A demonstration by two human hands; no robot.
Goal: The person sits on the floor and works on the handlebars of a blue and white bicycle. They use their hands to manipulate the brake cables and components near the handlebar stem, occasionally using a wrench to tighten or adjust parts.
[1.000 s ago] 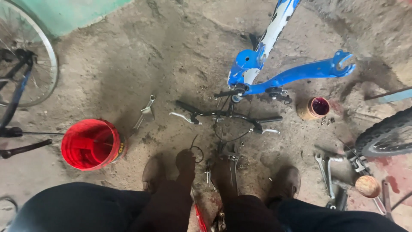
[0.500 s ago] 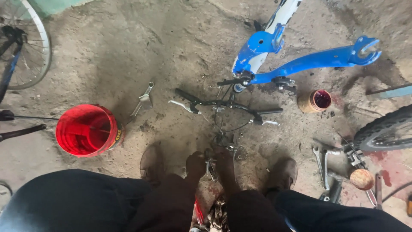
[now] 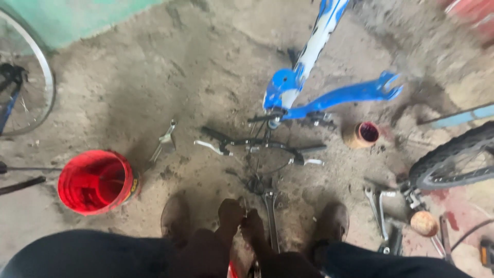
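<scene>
While the dusty concrete floor fills most of the view, a blue and white bicycle frame lies on it at the upper right, with black handlebars just below it. A spoked wheel stands at the left edge and a black tyre at the right. A red bucket sits at lower left, a wrench near it. A small rusty can stands right of the handlebars. Between two brown shoes, the left hand and the right hand are low and close together, both blurred; I cannot tell if the fingers are spread or pinching. A long metal tool lies just beside the right hand.
</scene>
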